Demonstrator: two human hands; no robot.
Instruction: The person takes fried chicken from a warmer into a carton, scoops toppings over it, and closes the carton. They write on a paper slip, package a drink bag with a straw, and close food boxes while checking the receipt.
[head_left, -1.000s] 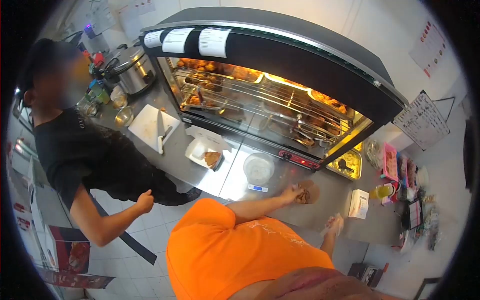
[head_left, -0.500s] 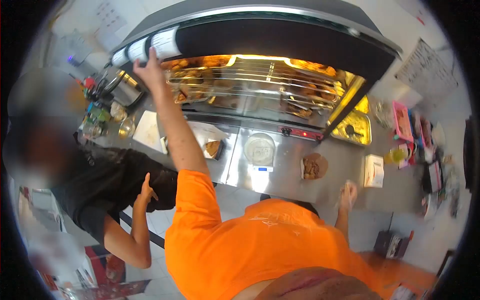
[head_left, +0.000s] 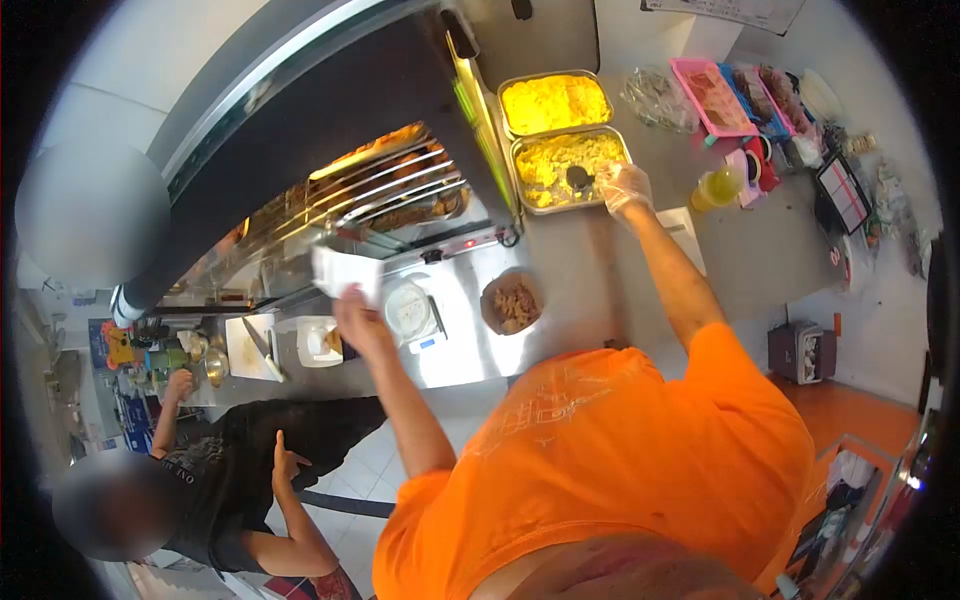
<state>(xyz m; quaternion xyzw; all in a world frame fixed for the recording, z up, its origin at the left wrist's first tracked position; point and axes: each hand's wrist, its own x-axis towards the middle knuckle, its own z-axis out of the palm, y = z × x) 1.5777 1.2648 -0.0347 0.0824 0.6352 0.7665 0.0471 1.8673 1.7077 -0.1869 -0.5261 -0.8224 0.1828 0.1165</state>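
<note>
My left hand is closed on a white paper slip, which is blurred, above the counter near the kitchen scale. My right hand, in a clear plastic glove, is at the right rim of a metal tray of chunky yellow food. Its fingers are closed at the handle end of a black serving spoon, whose head rests in that food. Between my arms a brown paper bowl with pieces of brown food stands on the steel counter.
A second yellow-food tray stands behind the first. The warming cabinet rises at left. To the right are a pink tray and a squeeze bottle. A co-worker in black stands at my left, by a cutting board with a knife.
My left hand has come down from the slips on the cabinet with white paper in it. My right hand has moved from the counter's front edge up to the yellow-food tray. The view has turned right.
</note>
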